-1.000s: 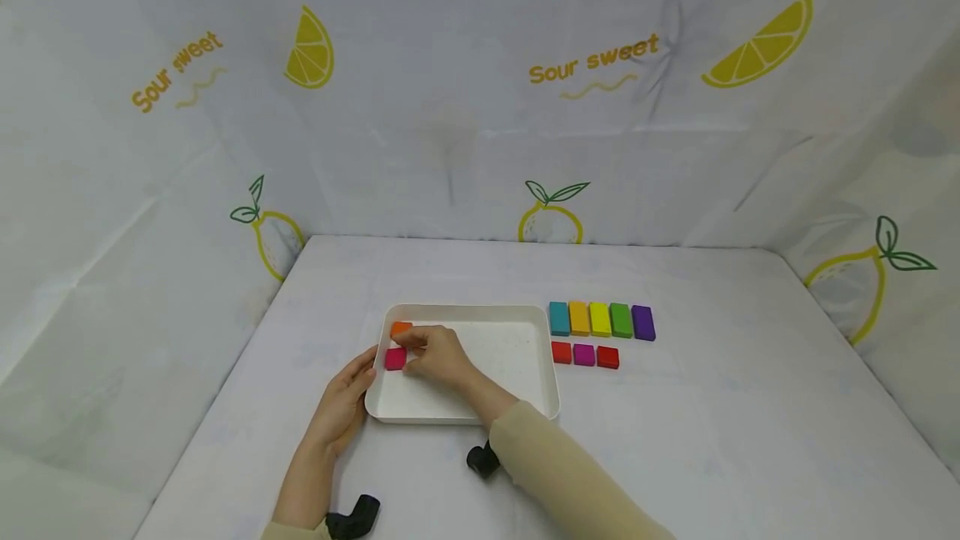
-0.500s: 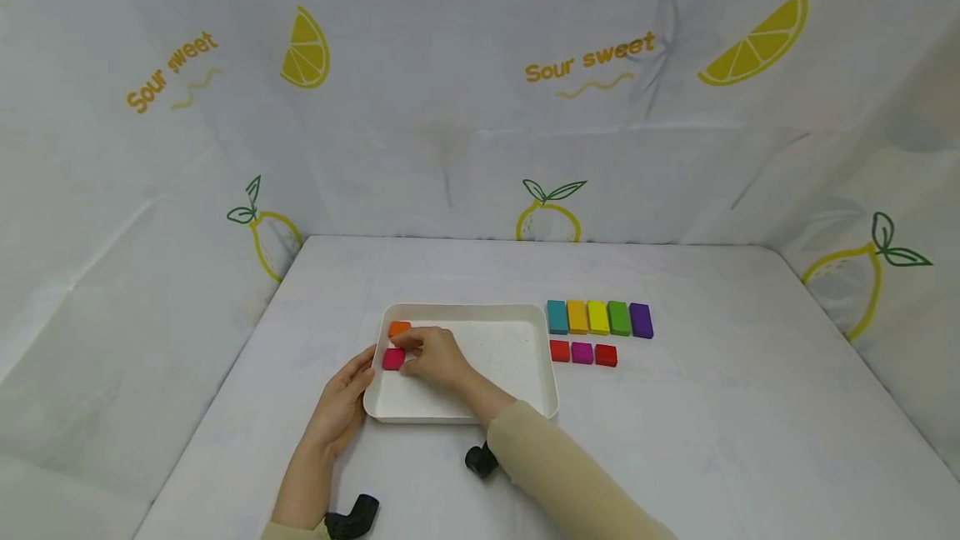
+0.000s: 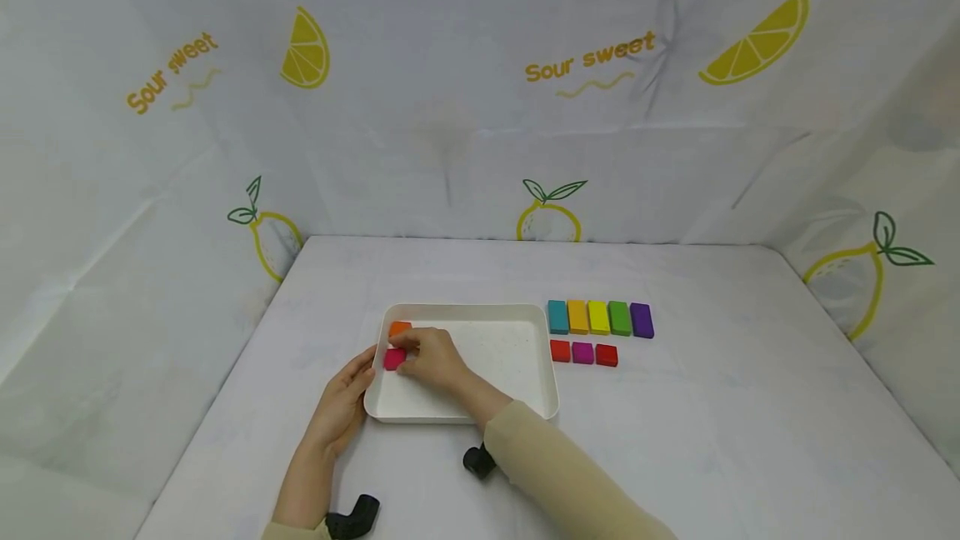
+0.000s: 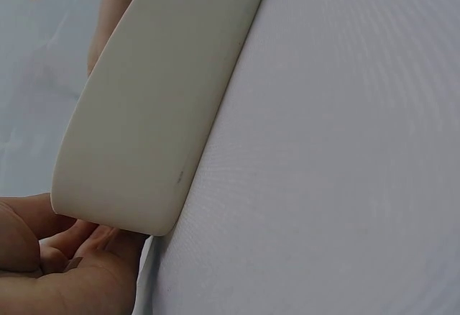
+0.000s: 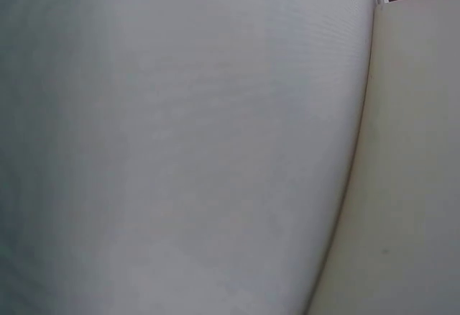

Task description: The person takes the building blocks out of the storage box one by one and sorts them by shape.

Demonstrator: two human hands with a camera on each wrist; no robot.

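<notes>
In the head view, a white rectangular tray (image 3: pixel 480 422) lies on the table. My left hand (image 3: pixel 337 411) holds the tray's left side. The left wrist view shows bent fingers (image 4: pixel 108 257) at the end of its outer wall. Reaching in over the tray, my right hand (image 3: pixel 435 358) has index finger and thumb around a small pink block (image 3: pixel 393 359) near the left wall, pinching it. Just behind sits an orange block (image 3: pixel 400 328), partly covered by the index finger. The right wrist view catches mainly the tray's outer wall (image 5: pixel 410 171) and the cloth.
Right of the tray is a back row of teal (image 3: pixel 558 317), amber (image 3: pixel 577 317), yellow (image 3: pixel 598 317), green (image 3: pixel 619 318) and purple (image 3: pixel 642 320) blocks. In front lie a red (image 3: pixel 560 351), a magenta (image 3: pixel 582 353) and a darker red block (image 3: pixel 607 356). White cloth (image 3: pixel 712 423) covers the table.
My right hand has shifted slightly left at the pink block, its thumb closer to the block's front edge. The left hand, the tray and the other blocks stay in place.
</notes>
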